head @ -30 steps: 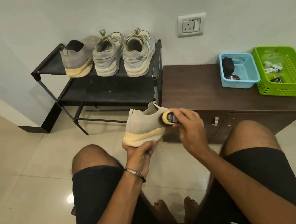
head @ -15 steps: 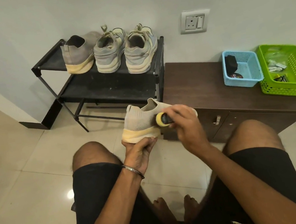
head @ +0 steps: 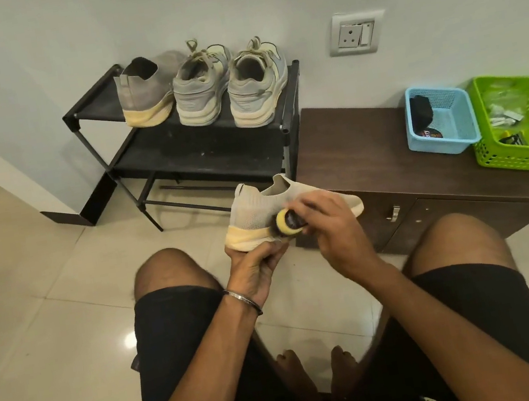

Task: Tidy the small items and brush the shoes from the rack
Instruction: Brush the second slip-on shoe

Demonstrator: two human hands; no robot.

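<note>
While the left hand (head: 259, 263) grips the shoe (head: 258, 215) from beneath its sole, the right hand (head: 332, 220) fingers wrap a brush (head: 285, 223) against its side; label print unreadable.

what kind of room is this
Probably a home entryway or hallway: a black metal shoe rack holding sneakers against the wall, a low dark wooden cabinet beside it, and a glossy cream tiled floor.
</note>
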